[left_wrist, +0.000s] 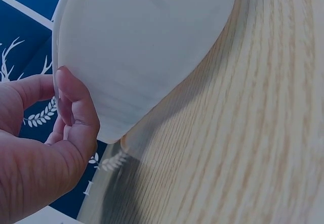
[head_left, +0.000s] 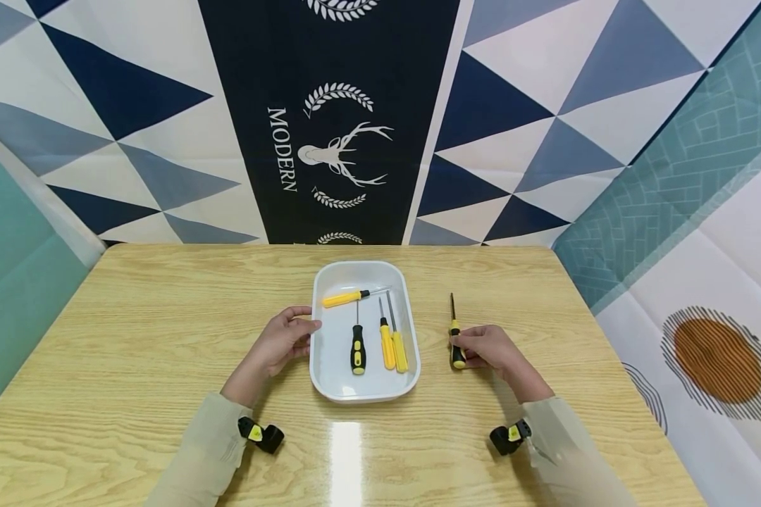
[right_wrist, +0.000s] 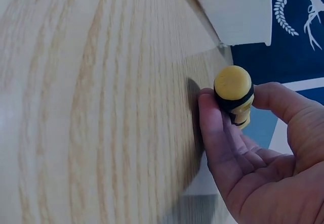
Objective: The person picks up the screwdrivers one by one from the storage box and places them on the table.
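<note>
Black-and-yellow, the screwdriver (right_wrist: 234, 84) lies pinched between right fingers (right_wrist: 211, 128), left fingers (left_wrist: 85, 114) gripping a white tray (head_left: 333, 342).

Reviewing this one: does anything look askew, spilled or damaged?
Only mildly: in the white tray, one yellow screwdriver lies crosswise near the far end, while the other three screwdrivers lie roughly lengthwise. No spill or damage is visible.

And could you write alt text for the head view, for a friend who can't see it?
A person's right grip holds a black-and-yellow screwdriver beside a white tray, held at its side by the left grip. The tray, on a wooden table, contains four more screwdrivers.
</note>
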A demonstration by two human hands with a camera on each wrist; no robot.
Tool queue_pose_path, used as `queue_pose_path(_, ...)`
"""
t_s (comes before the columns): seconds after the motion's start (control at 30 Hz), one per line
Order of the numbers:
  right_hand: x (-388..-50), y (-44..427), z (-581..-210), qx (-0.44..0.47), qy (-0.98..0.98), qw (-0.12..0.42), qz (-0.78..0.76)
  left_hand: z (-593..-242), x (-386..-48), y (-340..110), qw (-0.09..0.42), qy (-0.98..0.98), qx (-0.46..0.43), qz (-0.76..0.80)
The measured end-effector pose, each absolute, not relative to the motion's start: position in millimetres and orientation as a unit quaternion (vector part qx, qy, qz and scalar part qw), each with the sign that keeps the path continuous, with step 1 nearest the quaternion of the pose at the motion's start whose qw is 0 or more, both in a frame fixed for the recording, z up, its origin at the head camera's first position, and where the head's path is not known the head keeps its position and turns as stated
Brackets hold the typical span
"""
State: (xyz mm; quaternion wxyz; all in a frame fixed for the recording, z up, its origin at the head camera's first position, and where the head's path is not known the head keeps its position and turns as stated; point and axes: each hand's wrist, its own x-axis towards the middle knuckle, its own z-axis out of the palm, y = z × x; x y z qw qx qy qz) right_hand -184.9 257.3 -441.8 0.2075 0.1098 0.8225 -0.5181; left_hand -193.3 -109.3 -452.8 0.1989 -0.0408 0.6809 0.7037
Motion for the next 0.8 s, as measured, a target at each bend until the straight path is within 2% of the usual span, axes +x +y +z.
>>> queue_pose_path(0.8, -182.0, 254.8, -436.2, 0.132, 0.883, 0.167, -0.418, -451.7, -192.4, -109.4, 0.198, 0.674, -0.036, 0.711)
